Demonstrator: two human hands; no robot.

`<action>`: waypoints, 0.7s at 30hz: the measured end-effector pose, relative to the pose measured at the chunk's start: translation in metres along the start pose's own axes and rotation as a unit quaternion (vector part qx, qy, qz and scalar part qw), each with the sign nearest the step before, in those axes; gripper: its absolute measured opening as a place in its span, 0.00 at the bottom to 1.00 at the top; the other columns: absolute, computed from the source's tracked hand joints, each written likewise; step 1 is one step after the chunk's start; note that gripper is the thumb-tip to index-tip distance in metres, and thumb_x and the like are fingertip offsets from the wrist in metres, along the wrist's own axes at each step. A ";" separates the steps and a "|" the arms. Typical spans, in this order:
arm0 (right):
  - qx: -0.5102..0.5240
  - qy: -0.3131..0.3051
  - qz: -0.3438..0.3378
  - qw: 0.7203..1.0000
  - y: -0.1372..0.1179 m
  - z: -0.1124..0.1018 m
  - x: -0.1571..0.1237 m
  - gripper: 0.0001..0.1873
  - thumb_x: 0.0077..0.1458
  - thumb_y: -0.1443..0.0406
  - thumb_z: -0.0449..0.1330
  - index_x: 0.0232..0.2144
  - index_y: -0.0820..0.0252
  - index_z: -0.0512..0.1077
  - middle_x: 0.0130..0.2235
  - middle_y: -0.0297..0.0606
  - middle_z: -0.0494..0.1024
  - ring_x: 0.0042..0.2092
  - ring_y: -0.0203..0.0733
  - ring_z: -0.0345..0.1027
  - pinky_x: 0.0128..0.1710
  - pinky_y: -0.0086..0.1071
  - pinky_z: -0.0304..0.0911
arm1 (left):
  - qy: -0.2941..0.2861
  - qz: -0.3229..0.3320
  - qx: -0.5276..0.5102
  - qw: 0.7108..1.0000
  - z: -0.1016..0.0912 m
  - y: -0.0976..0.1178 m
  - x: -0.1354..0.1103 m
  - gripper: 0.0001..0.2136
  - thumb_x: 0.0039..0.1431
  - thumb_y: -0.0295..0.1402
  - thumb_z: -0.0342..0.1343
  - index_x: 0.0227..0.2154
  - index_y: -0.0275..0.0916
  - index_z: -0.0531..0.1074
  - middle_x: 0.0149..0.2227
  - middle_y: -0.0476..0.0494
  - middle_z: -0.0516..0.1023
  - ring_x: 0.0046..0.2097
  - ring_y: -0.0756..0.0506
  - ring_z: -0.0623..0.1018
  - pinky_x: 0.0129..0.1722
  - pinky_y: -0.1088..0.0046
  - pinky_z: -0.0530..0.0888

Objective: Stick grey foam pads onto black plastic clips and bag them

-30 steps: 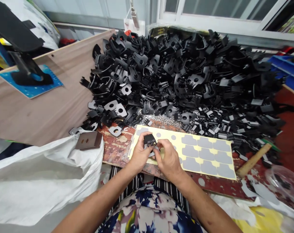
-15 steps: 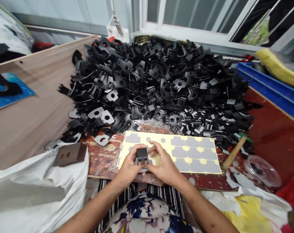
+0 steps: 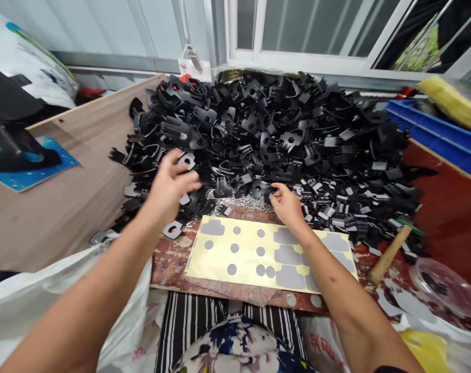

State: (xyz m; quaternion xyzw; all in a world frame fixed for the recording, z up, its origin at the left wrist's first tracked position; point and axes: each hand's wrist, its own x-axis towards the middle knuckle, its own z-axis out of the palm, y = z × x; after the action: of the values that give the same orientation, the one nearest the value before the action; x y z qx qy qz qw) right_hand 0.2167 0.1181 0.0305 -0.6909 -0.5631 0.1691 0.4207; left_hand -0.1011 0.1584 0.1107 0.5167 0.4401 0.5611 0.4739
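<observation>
My left hand (image 3: 171, 186) is raised over the left side of a heap of black plastic clips (image 3: 254, 119), its fingers spread and slightly blurred, with nothing in them. Close to its fingertips is a clip with a grey pad and a round hole (image 3: 187, 159). My right hand (image 3: 286, 206) reaches to the heap's front edge, thumb and forefinger closed round a small black plastic part (image 3: 269, 195), partly hidden by the fingers. Below both hands lies a yellow backing sheet (image 3: 215, 261) with grey stickers, several of them round. The right forearm covers part of it.
Small grey-topped black pieces (image 3: 336, 204) and shiny metal pins (image 3: 241, 203) lie along the heap's front. To the right are a wooden-handled hammer (image 3: 390, 254), a clear plastic tub (image 3: 447, 287) and a blue crate (image 3: 437, 129). A white sack (image 3: 130, 295) hangs at the left.
The black clip held between both hands is out of them. My left hand has moved up and left to the heap, my right hand up and right. The view has shifted slightly.
</observation>
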 end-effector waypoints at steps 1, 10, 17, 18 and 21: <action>0.029 -0.010 -0.001 1.000 -0.004 0.005 -0.011 0.20 0.56 0.65 0.62 0.52 0.57 0.76 0.34 0.34 0.78 0.32 0.39 0.71 0.39 0.35 0.69 | -0.047 -0.012 0.038 0.998 0.007 -0.016 -0.015 0.38 0.49 0.34 0.70 0.64 0.43 0.66 0.50 0.38 0.75 0.48 0.38 0.78 0.52 0.47 0.78; 0.405 -0.201 0.030 0.891 -0.051 0.044 -0.116 0.14 0.58 0.59 0.68 0.47 0.53 0.77 0.42 0.35 0.82 0.43 0.39 0.76 0.47 0.34 0.74 | -0.164 -0.035 -0.036 0.985 0.036 -0.092 -0.129 0.23 0.64 0.37 0.62 0.61 0.46 0.70 0.62 0.39 0.73 0.64 0.37 0.71 0.62 0.60 0.70; -0.003 -0.099 -0.184 0.978 -0.018 0.049 -0.082 0.15 0.62 0.68 0.59 0.51 0.58 0.76 0.54 0.48 0.80 0.58 0.56 0.71 0.62 0.56 0.64 | 0.017 -0.218 -0.172 0.961 -0.007 -0.075 -0.097 0.25 0.56 0.37 0.66 0.55 0.47 0.64 0.41 0.48 0.75 0.34 0.48 0.76 0.33 0.71 0.76; -0.072 -0.061 -0.205 0.974 -0.018 0.043 -0.077 0.18 0.62 0.71 0.58 0.53 0.60 0.76 0.57 0.52 0.78 0.61 0.59 0.68 0.64 0.59 0.61 | 0.016 -0.230 -0.176 0.957 -0.011 -0.071 -0.097 0.28 0.52 0.33 0.67 0.55 0.47 0.64 0.41 0.48 0.74 0.33 0.49 0.76 0.34 0.72 0.76; -0.165 0.010 -0.204 0.965 -0.027 0.029 -0.075 0.20 0.63 0.74 0.54 0.54 0.65 0.76 0.55 0.56 0.78 0.59 0.61 0.70 0.61 0.60 0.63 | -0.043 -0.242 -0.147 0.958 -0.019 -0.063 -0.106 0.36 0.47 0.27 0.67 0.60 0.50 0.65 0.45 0.48 0.75 0.36 0.49 0.77 0.37 0.73 0.75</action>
State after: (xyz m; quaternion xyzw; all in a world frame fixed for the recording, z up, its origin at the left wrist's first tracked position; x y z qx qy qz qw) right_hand 0.1565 0.0609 0.0163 -0.6230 -0.7079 -0.0228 0.3319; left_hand -0.1131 0.0642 0.0305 0.3430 0.4443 0.4650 0.6846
